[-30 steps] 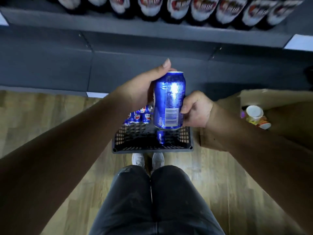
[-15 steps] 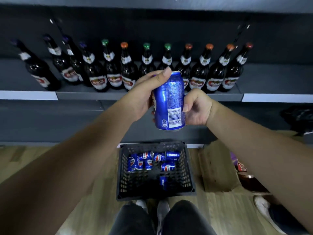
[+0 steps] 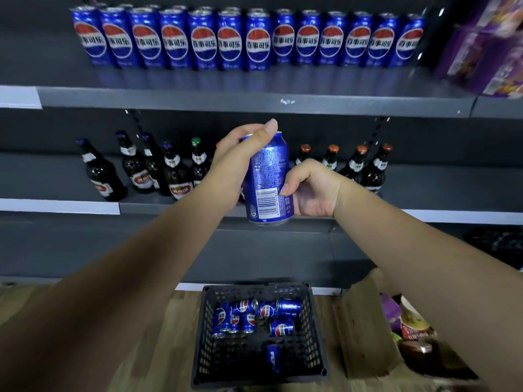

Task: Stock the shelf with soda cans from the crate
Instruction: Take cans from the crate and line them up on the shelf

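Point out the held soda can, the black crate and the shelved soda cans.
held soda can [image 3: 268, 171]: head view, its blue side above the barcode.
black crate [image 3: 312, 332]: head view, its right wall.
shelved soda cans [image 3: 229, 43]: head view, a middle can's logo.

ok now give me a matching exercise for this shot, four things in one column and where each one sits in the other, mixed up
Things
1. blue aluminium soda can with barcode
2. row of upright blue soda cans
3. dark glass bottles with coloured caps
4. black perforated plastic crate

Places
a. on the wooden floor
b. on the upper shelf
c. gripped between the left hand and the right hand
d. on the middle shelf

Pairs: 1-c, 2-b, 3-d, 4-a
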A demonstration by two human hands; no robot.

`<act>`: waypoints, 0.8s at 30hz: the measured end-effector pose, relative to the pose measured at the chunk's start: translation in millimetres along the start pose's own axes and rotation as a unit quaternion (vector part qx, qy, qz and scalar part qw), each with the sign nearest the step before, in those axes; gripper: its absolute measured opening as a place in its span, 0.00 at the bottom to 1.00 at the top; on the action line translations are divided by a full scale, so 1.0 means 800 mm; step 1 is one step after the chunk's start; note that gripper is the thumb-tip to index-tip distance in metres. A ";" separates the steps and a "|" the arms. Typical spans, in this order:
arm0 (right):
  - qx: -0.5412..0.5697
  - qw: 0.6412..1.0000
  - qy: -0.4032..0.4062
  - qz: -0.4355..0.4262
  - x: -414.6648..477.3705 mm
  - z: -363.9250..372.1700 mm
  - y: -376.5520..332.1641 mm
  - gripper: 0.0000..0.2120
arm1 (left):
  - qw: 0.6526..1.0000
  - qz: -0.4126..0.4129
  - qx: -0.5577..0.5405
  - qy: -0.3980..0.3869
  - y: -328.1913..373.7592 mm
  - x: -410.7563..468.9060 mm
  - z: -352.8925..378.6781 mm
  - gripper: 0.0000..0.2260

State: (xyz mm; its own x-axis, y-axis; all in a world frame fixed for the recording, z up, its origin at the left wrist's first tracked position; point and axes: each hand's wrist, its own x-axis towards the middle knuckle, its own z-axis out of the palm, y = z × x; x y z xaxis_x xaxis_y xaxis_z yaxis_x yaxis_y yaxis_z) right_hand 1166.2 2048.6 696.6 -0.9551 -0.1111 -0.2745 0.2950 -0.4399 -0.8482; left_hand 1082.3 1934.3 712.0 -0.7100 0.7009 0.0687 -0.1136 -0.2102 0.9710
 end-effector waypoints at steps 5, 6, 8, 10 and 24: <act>-0.035 0.999 -0.028 -0.002 -0.002 0.010 -0.028 0.30 | 0.999 0.003 -0.043 0.001 0.027 0.011 0.002 0.07; -0.042 0.998 -0.036 -0.006 -0.002 0.013 -0.031 0.30 | 0.999 0.008 -0.043 0.002 0.031 0.012 0.002 0.05; -0.042 0.998 -0.044 -0.022 -0.002 0.018 -0.036 0.29 | 0.999 0.015 -0.046 0.001 0.038 0.015 0.000 0.03; -0.048 0.996 -0.057 -0.041 -0.001 0.022 -0.038 0.28 | 0.998 0.018 -0.054 0.002 0.045 0.021 -0.004 0.01; 0.004 0.997 -0.047 -0.063 0.027 0.039 -0.006 0.38 | 0.995 -0.081 -0.056 0.001 0.060 0.036 -0.032 0.15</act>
State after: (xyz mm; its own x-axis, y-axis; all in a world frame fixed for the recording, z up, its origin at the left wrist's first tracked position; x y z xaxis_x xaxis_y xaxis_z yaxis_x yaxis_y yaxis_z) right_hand 1143.5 2020.4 709.0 -0.9829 -0.1368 -0.1228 0.1730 -0.4624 -0.8696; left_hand 1038.9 1927.0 754.6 -0.6776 0.7302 -0.0877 -0.3035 -0.1691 0.9377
